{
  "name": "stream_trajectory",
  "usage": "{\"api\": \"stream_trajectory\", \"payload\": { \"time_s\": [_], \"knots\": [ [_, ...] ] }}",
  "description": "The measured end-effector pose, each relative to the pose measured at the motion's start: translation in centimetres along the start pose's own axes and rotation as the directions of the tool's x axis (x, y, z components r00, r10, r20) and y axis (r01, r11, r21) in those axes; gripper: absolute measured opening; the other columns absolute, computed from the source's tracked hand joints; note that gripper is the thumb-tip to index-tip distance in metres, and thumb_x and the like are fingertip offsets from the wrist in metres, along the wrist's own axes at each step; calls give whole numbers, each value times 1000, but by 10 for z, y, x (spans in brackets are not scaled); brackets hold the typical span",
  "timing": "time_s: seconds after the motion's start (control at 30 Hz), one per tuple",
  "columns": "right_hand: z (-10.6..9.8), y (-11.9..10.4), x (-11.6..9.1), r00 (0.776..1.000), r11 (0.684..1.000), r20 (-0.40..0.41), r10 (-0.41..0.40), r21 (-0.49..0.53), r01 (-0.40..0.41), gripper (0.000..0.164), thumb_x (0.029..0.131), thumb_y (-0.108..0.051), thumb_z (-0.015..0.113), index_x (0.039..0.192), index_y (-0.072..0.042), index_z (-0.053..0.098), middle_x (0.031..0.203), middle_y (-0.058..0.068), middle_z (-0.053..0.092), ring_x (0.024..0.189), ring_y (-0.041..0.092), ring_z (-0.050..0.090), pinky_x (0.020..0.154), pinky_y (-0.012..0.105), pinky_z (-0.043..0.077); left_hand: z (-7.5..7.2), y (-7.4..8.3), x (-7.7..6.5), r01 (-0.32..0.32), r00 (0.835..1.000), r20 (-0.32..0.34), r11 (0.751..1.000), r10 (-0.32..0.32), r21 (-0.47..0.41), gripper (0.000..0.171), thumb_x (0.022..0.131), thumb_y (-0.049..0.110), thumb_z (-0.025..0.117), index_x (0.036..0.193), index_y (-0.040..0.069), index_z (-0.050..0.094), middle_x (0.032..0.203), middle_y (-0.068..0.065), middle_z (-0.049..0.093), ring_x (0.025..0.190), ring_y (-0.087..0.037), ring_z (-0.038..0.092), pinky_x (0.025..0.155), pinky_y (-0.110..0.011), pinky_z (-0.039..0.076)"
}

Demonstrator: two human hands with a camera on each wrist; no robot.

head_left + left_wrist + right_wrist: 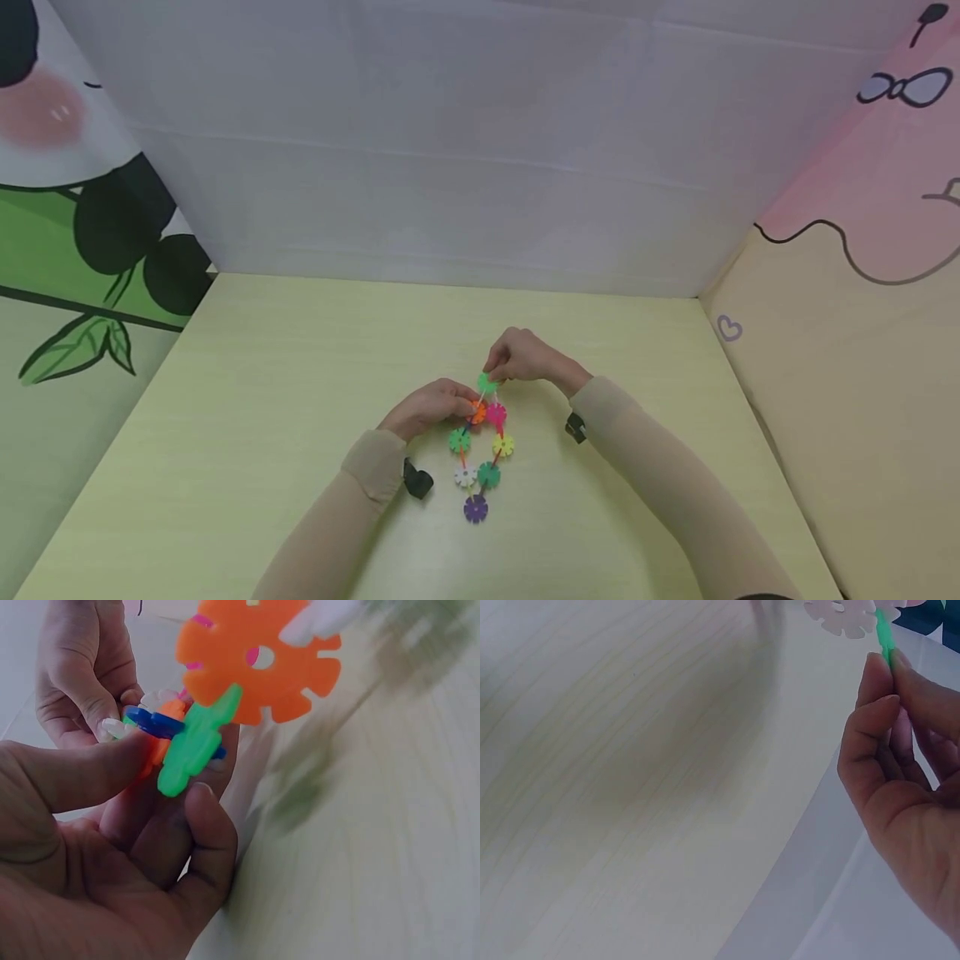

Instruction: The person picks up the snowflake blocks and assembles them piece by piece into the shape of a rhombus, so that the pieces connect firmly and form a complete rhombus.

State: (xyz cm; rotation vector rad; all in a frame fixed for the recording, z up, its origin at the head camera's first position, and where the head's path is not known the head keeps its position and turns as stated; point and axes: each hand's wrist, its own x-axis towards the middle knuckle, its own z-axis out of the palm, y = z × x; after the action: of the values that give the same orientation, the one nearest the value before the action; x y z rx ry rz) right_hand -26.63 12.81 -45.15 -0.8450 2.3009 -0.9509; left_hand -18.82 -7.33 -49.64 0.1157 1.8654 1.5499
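Toothed plastic snowflake discs are slotted edge to edge in a long loop above the table. At its far tip, my right hand point(525, 357) pinches a bright green disc point(487, 384) between thumb and fingertips, also seen in the right wrist view as a green disc edge point(885, 636). Below it, my left hand point(435, 406) pinches the loop by an orange disc point(477, 412). Beside that are a pink disc point(497, 414) and a yellow disc point(504, 446). A purple disc point(476, 508) forms the near end. In the left wrist view, fingers partly hide the joined pieces.
The pale wood-grain table point(300, 358) stretches around both hands. A whitish panel point(450, 208) rises at its back edge. Printed side panels stand left and right, the right one point(840, 350) pink and cream. Dark wrist devices point(417, 480) sit under the sleeves.
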Motion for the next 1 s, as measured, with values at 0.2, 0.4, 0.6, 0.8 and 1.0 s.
{"api": "stream_trajectory", "payload": {
  "time_s": [0.2, 0.4, 0.6, 0.8, 1.0],
  "knots": [
    [1, -3, 1, 1000, 1000, 5, -9, -8, 9, 4, 84, -1, 72, 85, -4, 74, 73, 0, 69, 68, 18, 67, 61, 28, 52, 0, 1, -2, -12, 1000, -4, 1000, 11, -13, 23, 88, 0, 55, 106, -4, 69, 88, -18, 69, 71, -15, 61, 69, -29, 48],
    [0, -6, 0, 1000, 999, 2, -29, -14, 29, 6, 83, 2, 71, 85, -3, 74, 74, 1, 68, 66, 16, 66, 60, 28, 52, 0, 2, -2, -26, 1000, 5, 1000, 26, -14, 24, 87, -1, 56, 107, -6, 68, 87, -16, 69, 68, -13, 59, 66, -28, 47],
    [3, -5, 0, 1000, 1000, 5, -16, -5, 16, 4, 84, 0, 72, 86, -2, 74, 74, 1, 69, 68, 19, 67, 61, 28, 52, 0, 1, -2, -22, 1000, 0, 1000, 22, 10, 24, 86, -1, 57, 107, -5, 68, 85, -13, 69, 66, -13, 57, 63, -27, 46],
    [5, -4, 0, 1000, 1000, 16, -10, -4, 10, 3, 84, -1, 72, 87, -2, 74, 73, 0, 69, 69, 21, 67, 61, 28, 52, -1, -1, -1, 2, 1000, -6, 1000, -2, 11, 22, 86, 1, 58, 105, -4, 68, 84, -11, 69, 66, -14, 57, 64, -27, 47],
    [1, -5, -1, 1000, 1000, 20, -20, 6, 20, 5, 83, -1, 72, 86, -5, 75, 76, 1, 69, 70, 21, 67, 61, 29, 52, -1, 1, -1, -3, 1000, 1, 1000, 3, -15, 21, 87, 1, 59, 105, -5, 67, 88, -16, 69, 69, -17, 61, 67, -32, 50]
  ]
}}
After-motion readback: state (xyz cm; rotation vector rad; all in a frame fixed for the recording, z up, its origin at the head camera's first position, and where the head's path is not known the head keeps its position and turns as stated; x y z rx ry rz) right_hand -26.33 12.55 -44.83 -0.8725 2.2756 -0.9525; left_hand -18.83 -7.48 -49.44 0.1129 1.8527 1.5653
